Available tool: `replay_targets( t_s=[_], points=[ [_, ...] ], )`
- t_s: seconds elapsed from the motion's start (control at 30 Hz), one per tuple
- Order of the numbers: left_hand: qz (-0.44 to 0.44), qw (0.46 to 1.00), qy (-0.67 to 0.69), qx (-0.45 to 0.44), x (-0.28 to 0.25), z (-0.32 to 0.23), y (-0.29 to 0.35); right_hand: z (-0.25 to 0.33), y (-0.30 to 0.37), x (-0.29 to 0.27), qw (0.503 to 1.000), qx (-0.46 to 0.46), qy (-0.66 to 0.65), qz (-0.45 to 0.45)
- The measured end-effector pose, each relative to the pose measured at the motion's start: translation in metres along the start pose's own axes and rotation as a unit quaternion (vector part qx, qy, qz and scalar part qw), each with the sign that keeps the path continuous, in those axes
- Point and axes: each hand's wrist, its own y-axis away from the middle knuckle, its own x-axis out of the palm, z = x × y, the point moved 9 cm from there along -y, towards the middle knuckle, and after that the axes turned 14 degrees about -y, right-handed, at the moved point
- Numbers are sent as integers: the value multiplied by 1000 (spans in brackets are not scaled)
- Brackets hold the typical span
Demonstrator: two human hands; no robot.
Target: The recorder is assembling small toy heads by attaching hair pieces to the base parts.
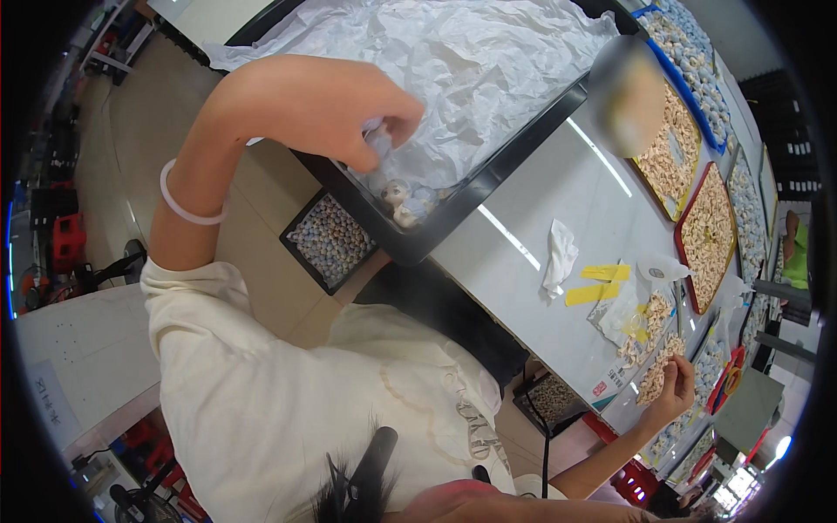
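My left hand is curled over the near corner of a black tray lined with crumpled white paper. Between its thumb and fingers is a small pale blue-and-white figurine, partly hidden. Just below, in the tray's corner, lie a few similar figurines, one with a round head showing. Far off to the right, my right hand is at a pile of small beige pieces on the grey table. Its fingers are pressed together, and what they hold is too small to tell.
On the table lie a crumpled tissue, yellow strips and a white bottle. Beyond are a red-rimmed tray and a yellow-rimmed tray of beige pieces. A black bin of pale round pieces stands below.
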Motion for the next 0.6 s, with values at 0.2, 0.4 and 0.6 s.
replay_targets(
  t_s=[0.2,0.4,0.6],
  points=[
    [-27,998,57,22,13,-22,-12,3,-2,6,1000,0,-13,-4],
    [7,999,41,17,34,-27,-23,5,0,9,1000,-9,-20,1],
    [6,999,31,23,32,-28,-20,3,5,8,999,-3,-32,-12]
  ],
)
